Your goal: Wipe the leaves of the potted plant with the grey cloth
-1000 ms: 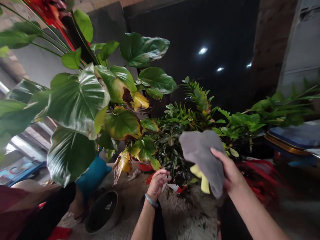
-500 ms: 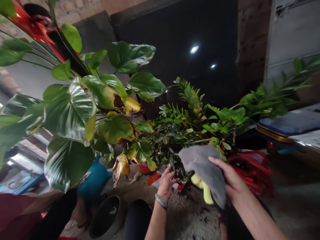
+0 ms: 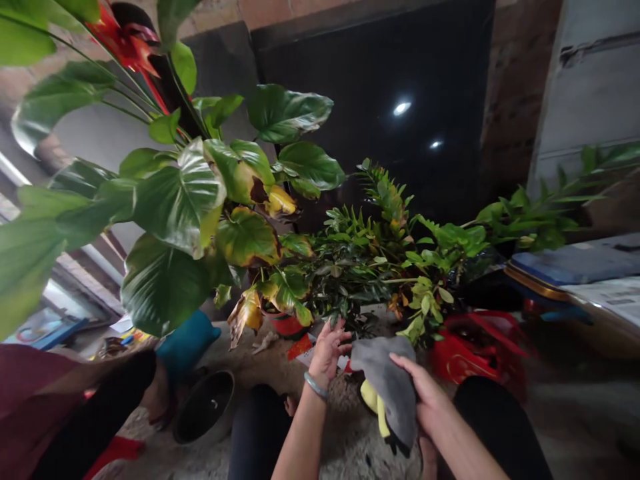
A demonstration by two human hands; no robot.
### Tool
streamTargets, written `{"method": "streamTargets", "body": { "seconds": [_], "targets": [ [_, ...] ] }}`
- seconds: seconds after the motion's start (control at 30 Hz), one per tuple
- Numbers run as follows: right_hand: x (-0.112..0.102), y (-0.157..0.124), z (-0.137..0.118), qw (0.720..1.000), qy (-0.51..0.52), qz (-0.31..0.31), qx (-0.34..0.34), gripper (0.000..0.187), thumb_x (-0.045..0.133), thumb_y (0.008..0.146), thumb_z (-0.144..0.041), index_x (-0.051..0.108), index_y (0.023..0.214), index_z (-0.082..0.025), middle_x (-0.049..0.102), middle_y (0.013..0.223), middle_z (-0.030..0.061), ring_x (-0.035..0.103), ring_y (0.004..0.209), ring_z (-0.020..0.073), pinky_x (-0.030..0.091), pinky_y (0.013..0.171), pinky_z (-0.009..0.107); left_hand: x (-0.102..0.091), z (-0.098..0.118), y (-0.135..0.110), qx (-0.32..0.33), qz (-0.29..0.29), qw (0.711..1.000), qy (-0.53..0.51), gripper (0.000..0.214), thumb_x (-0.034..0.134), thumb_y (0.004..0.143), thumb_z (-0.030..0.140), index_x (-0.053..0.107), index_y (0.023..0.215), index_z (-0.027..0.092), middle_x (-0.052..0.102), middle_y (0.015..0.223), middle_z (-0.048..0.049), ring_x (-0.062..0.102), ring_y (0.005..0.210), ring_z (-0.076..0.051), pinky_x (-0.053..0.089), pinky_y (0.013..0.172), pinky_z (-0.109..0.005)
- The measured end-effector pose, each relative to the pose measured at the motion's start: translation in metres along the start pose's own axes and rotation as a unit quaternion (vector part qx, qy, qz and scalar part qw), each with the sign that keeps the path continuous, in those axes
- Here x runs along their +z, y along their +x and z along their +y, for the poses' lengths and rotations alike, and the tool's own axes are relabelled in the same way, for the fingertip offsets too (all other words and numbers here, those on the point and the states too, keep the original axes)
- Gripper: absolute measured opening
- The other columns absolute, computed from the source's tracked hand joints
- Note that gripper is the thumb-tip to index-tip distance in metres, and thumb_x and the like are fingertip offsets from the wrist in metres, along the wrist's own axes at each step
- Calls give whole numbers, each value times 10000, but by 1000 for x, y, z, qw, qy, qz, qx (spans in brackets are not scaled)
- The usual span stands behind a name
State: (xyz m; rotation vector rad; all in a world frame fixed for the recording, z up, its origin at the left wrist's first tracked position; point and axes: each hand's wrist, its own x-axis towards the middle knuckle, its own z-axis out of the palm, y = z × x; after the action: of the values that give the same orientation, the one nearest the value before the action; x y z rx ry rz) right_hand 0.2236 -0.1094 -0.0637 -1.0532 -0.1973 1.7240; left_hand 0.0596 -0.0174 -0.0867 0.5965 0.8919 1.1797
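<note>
My left hand (image 3: 329, 352), with a bracelet (image 3: 316, 387) at the wrist, reaches up to the lower leaves of a small dark-green plant (image 3: 345, 287). Its fingers are apart; whether their tips touch the leaves I cannot tell. A limp grey cloth (image 3: 387, 373) hangs from my right hand (image 3: 419, 393), pinched between thumb and fingers. Yellow pieces (image 3: 376, 403) and a dark bit show below the cloth's edge. The plant's pot is mostly hidden behind my left hand and the cloth.
A big-leaved plant (image 3: 175, 200) with browned, yellow leaves fills the left. Below it are a black bucket (image 3: 207, 407) and another person's arm (image 3: 100, 393). At right lie a red bag (image 3: 475, 347) and a blue case (image 3: 575, 260). A dark panel (image 3: 375, 87) stands behind.
The view has shifted, so the plants sit further right. My right hand has brought the grey cloth lower and closer to my left hand, which stays by the leaves.
</note>
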Motion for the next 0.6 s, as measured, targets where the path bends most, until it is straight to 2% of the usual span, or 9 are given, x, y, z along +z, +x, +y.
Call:
{"method": "streamTargets", "body": {
  "seconds": [0.1, 0.2, 0.27, 0.33, 0.43, 0.53, 0.6],
  "targets": [
    [14, -15, -36, 996, 45, 68, -32, 92, 748, 628, -251, 697, 685, -200, 744, 595, 60, 743, 666, 293, 616, 726, 404, 4, 0, -2, 8, 18, 1000, -11, 406, 727, 625, 128, 626, 1009, 208, 681, 984, -46, 635, 701, -134, 496, 622, -259],
    [40, -23, -75, 985, 104, 60, -122, 130, 743, 613, -209, 685, 730, -213, 757, 638, 44, 752, 772, 309, 616, 773, 426, 9, 1, -3, 34, 84, 995, -37, 385, 695, 598, 98, 596, 951, 214, 646, 891, -12, 627, 683, -127, 489, 607, -249],
    [54, -21, -88, 978, 133, 46, -153, 152, 737, 610, -189, 686, 750, -216, 758, 642, 36, 751, 818, 314, 615, 785, 431, 11, 2, -4, 59, 119, 989, -61, 388, 681, 563, 77, 580, 907, 224, 637, 909, -2, 636, 697, -130, 496, 620, -256],
    [61, -14, -86, 979, 132, 44, -150, 146, 732, 617, -179, 691, 754, -208, 752, 624, 34, 752, 816, 310, 615, 782, 422, 12, 2, -4, 70, 119, 988, -69, 352, 685, 531, 73, 573, 830, 220, 632, 876, 6, 649, 725, -142, 498, 635, -258],
    [55, -3, -61, 992, 73, 76, -68, 79, 722, 621, -155, 685, 684, -184, 725, 555, 41, 752, 726, 294, 611, 761, 397, 12, 0, -2, 40, 69, 997, -23, 333, 710, 507, 99, 632, 815, 196, 638, 775, 2, 643, 710, -154, 477, 622, -252],
    [36, -3, -33, 996, 25, 85, 14, 66, 734, 594, -142, 678, 623, -164, 704, 512, 56, 743, 648, 285, 605, 753, 389, 12, -4, 0, -19, 29, 998, 45, 527, 716, 520, 126, 701, 1045, 156, 679, 756, -19, 610, 630, -144, 448, 589, -257],
    [27, -10, -30, 996, 17, 80, 17, 93, 756, 565, -153, 680, 618, -150, 702, 508, 62, 731, 598, 280, 605, 733, 393, 11, -6, 2, -38, 31, 997, 65, 638, 703, 539, 134, 678, 1177, 131, 690, 750, -25, 604, 617, -147, 452, 596, -266]
  ]
}}
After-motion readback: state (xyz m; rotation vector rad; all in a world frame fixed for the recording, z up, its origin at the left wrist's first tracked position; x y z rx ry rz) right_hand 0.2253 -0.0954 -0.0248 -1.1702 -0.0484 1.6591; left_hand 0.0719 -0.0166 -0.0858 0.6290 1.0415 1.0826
